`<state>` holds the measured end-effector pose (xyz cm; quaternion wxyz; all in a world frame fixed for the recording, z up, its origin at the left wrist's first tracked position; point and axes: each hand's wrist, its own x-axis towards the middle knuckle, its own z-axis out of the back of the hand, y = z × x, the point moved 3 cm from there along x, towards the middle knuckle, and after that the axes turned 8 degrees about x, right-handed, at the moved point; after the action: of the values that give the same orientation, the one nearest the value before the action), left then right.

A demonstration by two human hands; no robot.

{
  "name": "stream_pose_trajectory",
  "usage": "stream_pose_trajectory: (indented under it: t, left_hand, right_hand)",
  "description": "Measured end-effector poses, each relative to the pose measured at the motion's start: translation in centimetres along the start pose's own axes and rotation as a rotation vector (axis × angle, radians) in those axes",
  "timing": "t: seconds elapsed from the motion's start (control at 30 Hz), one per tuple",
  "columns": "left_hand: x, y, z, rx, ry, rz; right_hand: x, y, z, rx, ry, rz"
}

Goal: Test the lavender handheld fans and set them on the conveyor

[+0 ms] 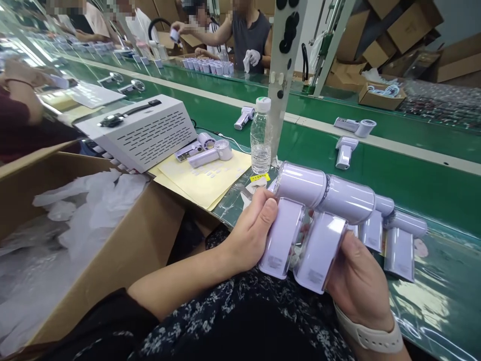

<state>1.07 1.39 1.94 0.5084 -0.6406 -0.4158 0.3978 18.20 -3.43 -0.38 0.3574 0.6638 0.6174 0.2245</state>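
Two lavender devices shaped like small handheld fans, each a round barrel on a flat handle, are held upright side by side above my lap. My left hand (253,230) is closed on the left edge of one handheld fan (282,235), thumb on its front. The other handheld fan (321,245) is gripped along its right side by my right hand (363,281), whose fingers are mostly hidden behind it. Their barrels touch end to end. Just beyond my right hand, more handheld fans (400,245) stand on the glossy bench surface.
At the left is an open cardboard box (158,225) with plastic bags (97,215). A white vented metal case (150,130), yellow paper (225,180) with fan parts, and a water bottle (260,145) stand ahead. Beyond runs a green conveyor (300,145); people work across it.
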Motion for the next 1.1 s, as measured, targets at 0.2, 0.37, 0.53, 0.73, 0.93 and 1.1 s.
stream_pose_trajectory:
  t: [0.2, 0.37, 0.53, 0.73, 0.93, 1.1]
  left_hand:
    - [-0.1, -0.8, -0.7, -0.141, 0.104, 0.063]
    - [0.4, -0.4, -0.8, -0.219, 0.133, 0.091]
    - [0.7, 0.1, -0.5, -0.238, 0.135, 0.084]
    - [0.6, 0.3, -0.6, -0.395, 0.337, 0.239]
    - [1.0, 0.4, -0.7, -0.341, 0.340, 0.220]
    - [1.1, 0.1, -0.6, -0.372, 0.361, 0.159]
  right_hand:
    - [0.0, 0.6, -0.1, -0.036, -0.005, 0.012]
    - [0.2, 0.3, 0.0, -0.022, -0.036, -0.018]
    - [0.4, 0.8, -0.3, 0.015, -0.058, -0.057]
    - [0.5, 1.2, -1.4, 0.050, -0.015, -0.150]
    - [0.5, 0.6, -1.8, 0.059, 0.036, -0.196]
    - [0.7, 0.9, -1.2, 0.108, -0.001, -0.139]
